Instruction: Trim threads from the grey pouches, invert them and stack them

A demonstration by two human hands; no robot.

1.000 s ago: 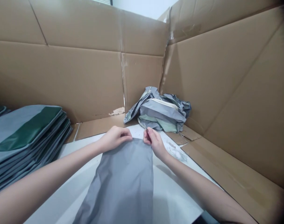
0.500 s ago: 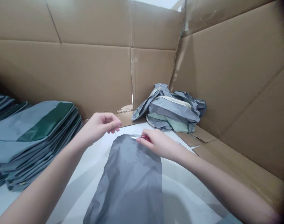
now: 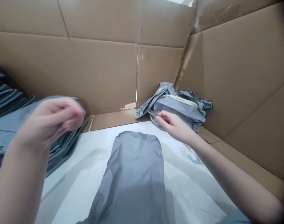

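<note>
A grey fabric piece (image 3: pixel 137 174) with a rounded far end lies flat on the white table in front of me. To its left my left hand (image 3: pixel 55 116) is raised in front of the stack of folded fabric, its fingers curled closed and blurred by motion. Whether it holds anything is hidden. Beyond the piece's far right corner, my right hand (image 3: pixel 171 123) is closed around small thread snips (image 3: pixel 152 112). Only their thin pale blades show, pointing left; the handle is inside the fingers. Neither hand touches the grey piece.
A stack of folded grey and green fabric pieces (image 3: pixel 64 149) stands on the left. Crumpled grey fabric (image 3: pixel 179 107) lies in the far corner. Cardboard walls (image 3: pixel 104 74) enclose the white table (image 3: pixel 90 161) at the back and right.
Both hands have left the far edge of the grey piece. My left hand has swung left and nearer; my right hand has risen slightly to the right with the snips. The view has shifted a little.
</note>
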